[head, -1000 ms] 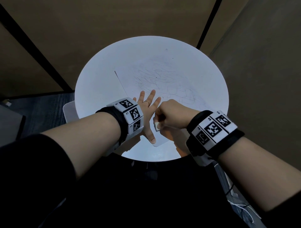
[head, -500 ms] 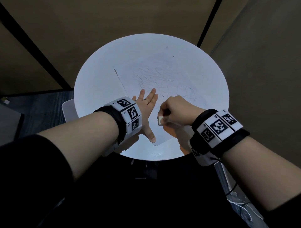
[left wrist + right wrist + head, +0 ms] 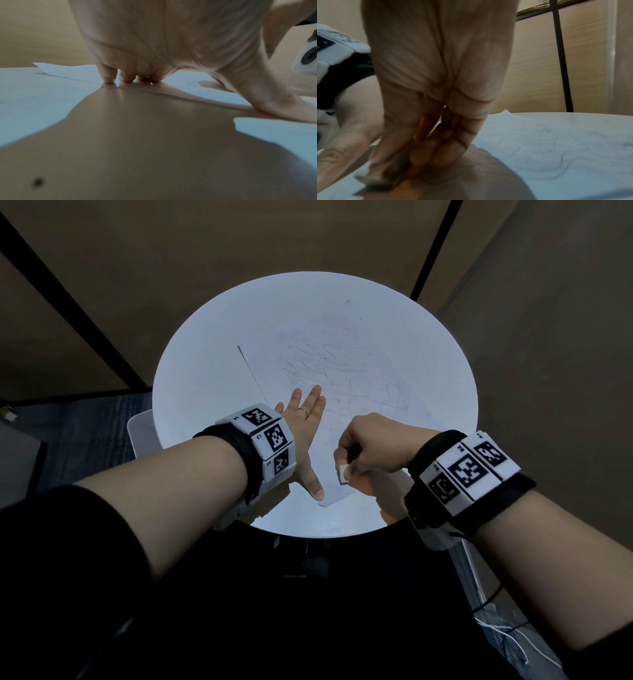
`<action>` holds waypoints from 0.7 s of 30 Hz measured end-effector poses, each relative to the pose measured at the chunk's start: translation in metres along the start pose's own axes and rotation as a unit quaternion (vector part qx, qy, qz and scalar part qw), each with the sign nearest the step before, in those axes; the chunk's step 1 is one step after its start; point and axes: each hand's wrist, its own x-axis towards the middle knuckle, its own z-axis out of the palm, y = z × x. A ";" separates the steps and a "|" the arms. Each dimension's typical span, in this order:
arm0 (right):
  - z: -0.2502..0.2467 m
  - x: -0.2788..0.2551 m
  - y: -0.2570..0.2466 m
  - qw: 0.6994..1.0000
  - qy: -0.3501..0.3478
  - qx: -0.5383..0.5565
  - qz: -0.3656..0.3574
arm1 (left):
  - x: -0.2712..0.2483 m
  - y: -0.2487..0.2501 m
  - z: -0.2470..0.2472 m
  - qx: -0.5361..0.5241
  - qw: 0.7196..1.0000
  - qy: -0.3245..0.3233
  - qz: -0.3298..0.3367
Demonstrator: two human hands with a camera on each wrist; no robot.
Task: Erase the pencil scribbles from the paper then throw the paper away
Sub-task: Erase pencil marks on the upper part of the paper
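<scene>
A white sheet of paper (image 3: 346,364) with grey pencil scribbles lies on a round white table (image 3: 205,378). My left hand (image 3: 305,433) lies flat on the paper's near left part, fingers straight and thumb spread toward me. In the left wrist view its fingertips (image 3: 109,79) press down at the sheet's edge. My right hand (image 3: 373,450) is a fist over the paper's near corner and pinches a small white eraser (image 3: 342,474) between thumb and fingers. The right wrist view shows the scribbles (image 3: 547,146) beyond the curled fingers (image 3: 436,148).
Brown panel walls with black strips stand behind and to the right of the table. A white chair part (image 3: 140,433) shows at the table's left edge. Cables (image 3: 496,625) trail on the floor at lower right.
My right hand with the eraser has shifted slightly right and toward me along the paper's near corner. The left hand has stayed pressed on the sheet.
</scene>
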 end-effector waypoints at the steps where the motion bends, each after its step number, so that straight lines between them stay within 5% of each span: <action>1: 0.000 0.000 0.000 1.000 -0.003 -0.003 0.002 | 0.000 0.000 0.000 0.001 1.000 -0.001 0.000; 21: 0.030 -0.014 0.009 0.979 0.192 0.067 -0.005 | -0.018 0.018 -0.001 0.020 0.998 -0.031 0.057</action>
